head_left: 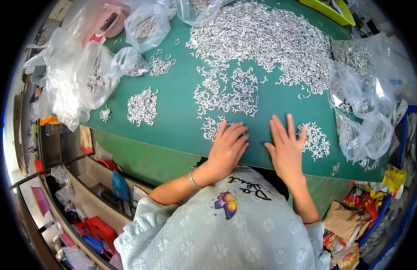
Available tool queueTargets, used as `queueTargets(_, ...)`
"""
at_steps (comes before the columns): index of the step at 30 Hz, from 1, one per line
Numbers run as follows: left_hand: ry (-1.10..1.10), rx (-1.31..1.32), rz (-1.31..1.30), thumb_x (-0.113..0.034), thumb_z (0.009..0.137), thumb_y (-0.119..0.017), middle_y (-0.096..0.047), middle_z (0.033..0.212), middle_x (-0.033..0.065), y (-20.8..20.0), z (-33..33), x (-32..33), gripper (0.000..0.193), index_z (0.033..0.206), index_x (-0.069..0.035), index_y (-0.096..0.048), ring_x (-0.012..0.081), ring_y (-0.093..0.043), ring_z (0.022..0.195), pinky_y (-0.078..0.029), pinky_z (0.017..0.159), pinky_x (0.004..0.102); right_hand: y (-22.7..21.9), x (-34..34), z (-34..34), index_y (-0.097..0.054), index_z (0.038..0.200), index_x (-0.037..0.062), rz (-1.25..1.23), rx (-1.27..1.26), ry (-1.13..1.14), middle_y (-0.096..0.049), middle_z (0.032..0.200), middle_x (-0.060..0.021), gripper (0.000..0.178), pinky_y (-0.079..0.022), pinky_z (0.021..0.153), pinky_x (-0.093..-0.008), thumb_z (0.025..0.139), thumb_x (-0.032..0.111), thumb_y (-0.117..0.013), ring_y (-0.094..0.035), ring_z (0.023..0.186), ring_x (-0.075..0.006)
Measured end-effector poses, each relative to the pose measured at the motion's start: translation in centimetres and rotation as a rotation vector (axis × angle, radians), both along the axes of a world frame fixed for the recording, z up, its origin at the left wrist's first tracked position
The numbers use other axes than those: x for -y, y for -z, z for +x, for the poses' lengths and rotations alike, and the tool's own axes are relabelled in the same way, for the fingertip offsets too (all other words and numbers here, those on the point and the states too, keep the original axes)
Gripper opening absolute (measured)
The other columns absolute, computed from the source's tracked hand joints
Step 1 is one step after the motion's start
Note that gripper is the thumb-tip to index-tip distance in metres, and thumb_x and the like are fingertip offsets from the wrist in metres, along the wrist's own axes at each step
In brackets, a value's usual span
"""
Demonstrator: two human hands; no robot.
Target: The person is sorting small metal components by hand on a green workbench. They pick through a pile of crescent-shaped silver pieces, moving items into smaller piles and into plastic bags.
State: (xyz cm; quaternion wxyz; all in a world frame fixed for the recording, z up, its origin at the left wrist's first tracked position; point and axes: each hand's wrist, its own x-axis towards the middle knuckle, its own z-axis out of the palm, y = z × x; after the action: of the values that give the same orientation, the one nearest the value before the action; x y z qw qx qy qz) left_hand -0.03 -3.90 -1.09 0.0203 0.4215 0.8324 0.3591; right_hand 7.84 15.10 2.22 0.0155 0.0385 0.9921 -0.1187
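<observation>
My left hand (227,146) lies flat on the green table (177,112), fingers together, touching a small cluster of little silver hook-shaped metal parts (210,127). My right hand (287,146) rests palm down with fingers spread, beside another small cluster of the same parts (317,140) at its right. A large spread of these silver parts (262,40) covers the far middle of the table. A separate small pile (142,106) lies to the left. Neither hand holds anything that I can see.
Clear plastic bags with metal parts stand at the left (89,76), at the far left (147,24) and at the right (361,103). A yellow-green tray (330,11) sits at the far right. Shelves with red and blue items (93,227) lie below left; crumpled wrappers (352,225) below right.
</observation>
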Motion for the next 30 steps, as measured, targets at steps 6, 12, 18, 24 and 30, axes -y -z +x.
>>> queueTargets(6,-0.023,-0.018,0.026,-0.005,0.077,-0.074,-0.058,0.119,0.0100,-0.5,0.1,-1.0,0.026,0.101,-0.004,-0.065,0.0293,-0.053,0.119,-0.030,0.109,0.0536,-0.3,1.0,-1.9,-0.044,0.142,0.0065,-0.219,-0.095,-0.116,-0.040,0.149,-0.0060,0.060,-0.016,0.110,-0.0661,0.088,0.022,-0.065,-0.026,0.144,-0.0338)
queueTargets(12,-0.095,-0.013,0.060,-0.002,0.076,-0.073,-0.061,0.112,0.0098,0.0,-0.6,-0.3,0.021,0.096,-0.004,-0.066,0.0294,-0.057,0.112,-0.037,0.105,0.0500,0.1,0.6,-1.1,-0.047,0.139,0.0052,-0.076,-0.038,-0.030,-0.044,0.146,-0.0051,0.059,-0.016,0.110,-0.0665,0.087,0.023,-0.067,-0.027,0.143,-0.0334)
queueTargets(18,-0.110,-0.001,0.071,0.000,0.077,-0.072,-0.061,0.110,0.0099,-0.4,-0.7,-0.5,0.020,0.095,-0.003,-0.066,0.0304,-0.058,0.111,-0.037,0.105,0.0507,-0.7,0.4,0.2,-0.052,0.135,0.0035,-0.021,-0.052,0.008,-0.047,0.143,-0.0054,0.056,-0.014,0.110,-0.0667,0.086,0.024,-0.067,-0.030,0.142,-0.0330)
queueTargets(24,-0.132,0.009,0.054,0.003,0.077,-0.070,-0.060,0.108,0.0104,-0.4,-0.8,0.0,0.021,0.097,-0.002,-0.066,0.0314,-0.057,0.112,-0.036,0.106,0.0547,-0.4,-0.2,1.0,-0.058,0.125,0.0010,-0.001,-0.161,0.143,-0.054,0.133,-0.0094,0.039,-0.019,0.110,-0.0595,0.089,0.016,-0.064,-0.040,0.136,-0.0327)
queueTargets(30,-0.128,0.025,0.089,0.004,0.076,-0.070,-0.058,0.111,0.0116,-0.9,-0.6,-0.7,0.022,0.097,-0.003,-0.066,0.0329,-0.055,0.113,-0.035,0.106,0.0568,1.5,0.5,-4.9,-0.062,0.109,0.0013,-0.158,-0.356,0.137,-0.057,0.110,-0.0099,0.026,-0.036,0.091,-0.0433,0.083,0.006,-0.067,-0.053,0.106,-0.0288)
